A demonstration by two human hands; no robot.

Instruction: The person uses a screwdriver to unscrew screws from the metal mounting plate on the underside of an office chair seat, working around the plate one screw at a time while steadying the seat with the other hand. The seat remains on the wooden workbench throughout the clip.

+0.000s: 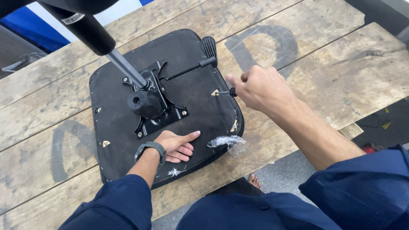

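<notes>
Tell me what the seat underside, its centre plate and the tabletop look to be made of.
Seat underside: black fabric, matte, apparently stapled along the edges, judging by the small bright specks there. Centre plate: likely metal, painted semi-gloss black, held by bright bolts. Tabletop: bare wooden planks, worn and stained, with visible grain, seams and faded dark painted marks.

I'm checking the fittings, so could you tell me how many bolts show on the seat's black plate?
3: one at the plate's upper left, one at its right, one at its lower left. The gas cylinder may hide others.
</notes>
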